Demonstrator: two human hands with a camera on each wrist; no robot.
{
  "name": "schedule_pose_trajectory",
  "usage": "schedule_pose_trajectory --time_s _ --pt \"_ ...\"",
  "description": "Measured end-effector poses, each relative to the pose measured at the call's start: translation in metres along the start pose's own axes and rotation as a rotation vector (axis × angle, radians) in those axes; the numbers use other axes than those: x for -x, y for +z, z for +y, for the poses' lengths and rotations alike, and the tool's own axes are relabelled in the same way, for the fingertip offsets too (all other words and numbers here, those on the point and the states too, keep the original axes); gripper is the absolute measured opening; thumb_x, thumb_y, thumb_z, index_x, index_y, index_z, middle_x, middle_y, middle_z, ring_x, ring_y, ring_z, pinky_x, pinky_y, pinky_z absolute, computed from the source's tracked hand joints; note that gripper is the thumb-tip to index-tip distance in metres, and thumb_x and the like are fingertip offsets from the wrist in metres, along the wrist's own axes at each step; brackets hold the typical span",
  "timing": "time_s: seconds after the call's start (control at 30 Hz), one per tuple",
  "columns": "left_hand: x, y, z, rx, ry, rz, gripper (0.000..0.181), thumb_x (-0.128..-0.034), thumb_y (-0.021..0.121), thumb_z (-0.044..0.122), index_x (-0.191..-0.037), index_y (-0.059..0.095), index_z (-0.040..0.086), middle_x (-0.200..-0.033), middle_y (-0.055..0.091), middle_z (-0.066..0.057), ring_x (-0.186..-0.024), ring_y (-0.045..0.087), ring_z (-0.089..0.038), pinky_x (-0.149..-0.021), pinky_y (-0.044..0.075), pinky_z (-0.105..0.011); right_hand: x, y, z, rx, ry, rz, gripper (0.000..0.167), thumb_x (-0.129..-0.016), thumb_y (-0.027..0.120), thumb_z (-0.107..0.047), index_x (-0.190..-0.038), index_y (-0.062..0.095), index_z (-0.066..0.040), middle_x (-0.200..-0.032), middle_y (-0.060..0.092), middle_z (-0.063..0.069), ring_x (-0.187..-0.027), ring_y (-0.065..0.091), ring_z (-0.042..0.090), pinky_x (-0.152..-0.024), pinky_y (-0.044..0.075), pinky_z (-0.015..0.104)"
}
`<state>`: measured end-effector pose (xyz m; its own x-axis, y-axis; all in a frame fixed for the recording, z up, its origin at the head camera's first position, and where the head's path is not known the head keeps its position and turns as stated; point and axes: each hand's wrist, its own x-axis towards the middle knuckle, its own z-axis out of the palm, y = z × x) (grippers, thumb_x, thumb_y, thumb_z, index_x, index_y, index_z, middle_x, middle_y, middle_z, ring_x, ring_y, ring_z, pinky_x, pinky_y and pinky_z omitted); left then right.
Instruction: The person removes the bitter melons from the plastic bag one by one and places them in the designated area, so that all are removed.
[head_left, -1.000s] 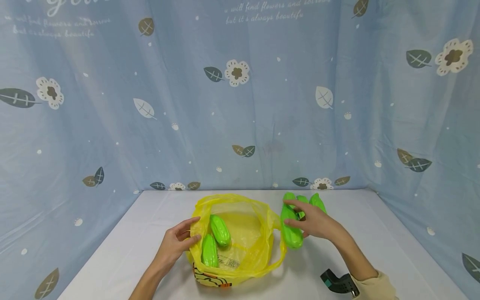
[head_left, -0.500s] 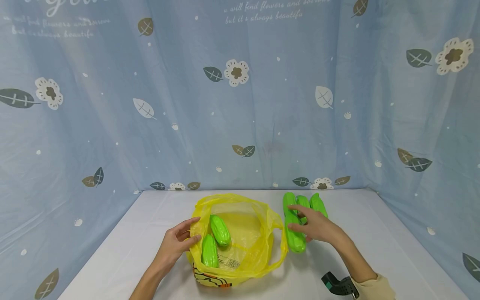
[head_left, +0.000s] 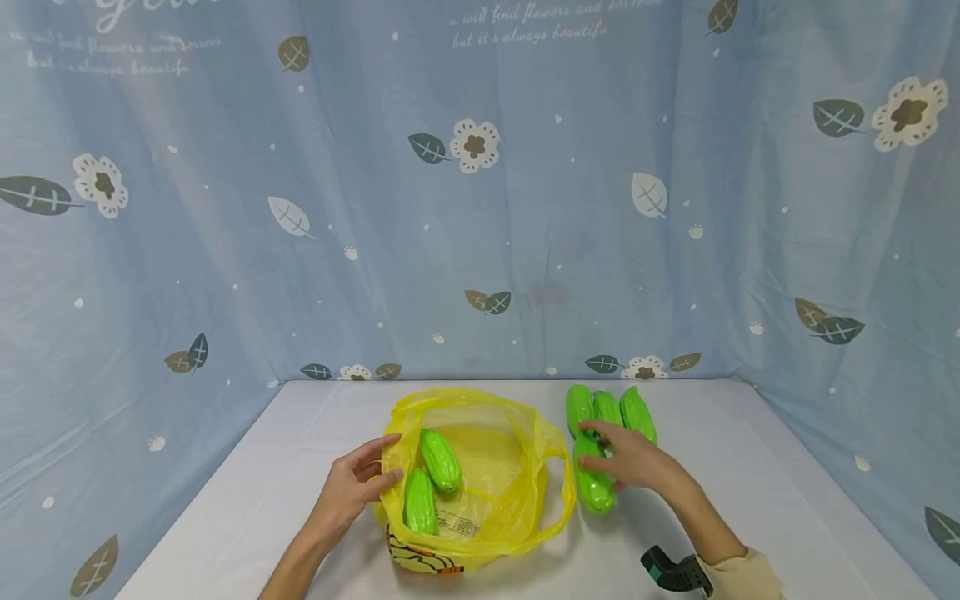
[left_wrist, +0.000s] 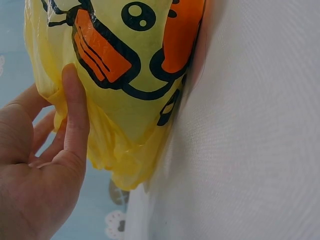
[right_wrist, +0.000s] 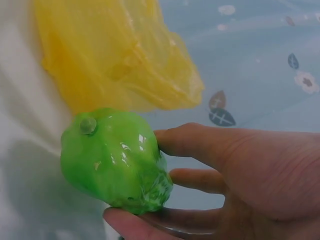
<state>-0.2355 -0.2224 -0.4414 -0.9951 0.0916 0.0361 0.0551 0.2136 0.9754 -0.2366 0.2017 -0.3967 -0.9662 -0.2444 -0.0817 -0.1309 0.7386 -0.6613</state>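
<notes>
My left hand [head_left: 351, 485] pinches the left rim of a yellow plastic bag [head_left: 498, 540], which stands with its mouth wide. Two glossy green gourds [head_left: 440, 461] lie inside it on the left. In the left wrist view my thumb presses the bag wall [left_wrist: 112, 112], printed with an orange and black cartoon. Just right of the bag, my right hand [head_left: 636, 458] grips another green gourd [head_left: 596, 489] between thumb and fingers; its stubby stem end [right_wrist: 88, 125] shows in the right wrist view. Whether this gourd touches the table is unclear.
Behind the right hand, several more green gourds [head_left: 580, 404] lie side by side on the white table [head_left: 720, 467]. The bag's handle loop [head_left: 566, 504] sticks out beside the held gourd. A black camera device [head_left: 675, 572] sits at the right wrist. A blue patterned curtain [head_left: 525, 208] surrounds the table.
My right hand has brought the gourd slightly right and toward me, away from the gourd behind it, which now shows more. My left hand and the bag have stayed put.
</notes>
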Motion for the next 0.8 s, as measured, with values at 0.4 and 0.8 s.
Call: schedule_pose_trajectory --time_s 0.4,0.8 --pt "-0.0007 0.0013 0.0002 0.009 -0.002 -0.001 0.055 -0.0836 0.078 0.018 -0.135 0.059 0.023 -0.131 0.063 -0.011 -0.104 0.067 -0.016 -0.074 0.058 -0.026 -0.0020 0.0056 0.0050 0.008 0.037 0.009 0.062 -0.088 0.073 -0.027 -0.143 0.050 -0.012 -0.124 0.061 0.025 -0.051 0.063 0.023 -0.060 0.053 0.030" --pt "0.0013 0.0020 0.0001 -0.006 0.007 0.000 0.055 -0.0836 0.078 0.019 -0.136 0.058 0.022 -0.131 0.063 -0.012 -0.103 0.067 -0.015 -0.074 0.057 -0.026 -0.0054 0.0092 0.0104 0.008 0.068 0.011 0.061 -0.088 0.073 -0.028 -0.142 0.050 -0.012 -0.120 0.062 0.023 -0.052 0.064 0.023 -0.059 0.055 0.033"
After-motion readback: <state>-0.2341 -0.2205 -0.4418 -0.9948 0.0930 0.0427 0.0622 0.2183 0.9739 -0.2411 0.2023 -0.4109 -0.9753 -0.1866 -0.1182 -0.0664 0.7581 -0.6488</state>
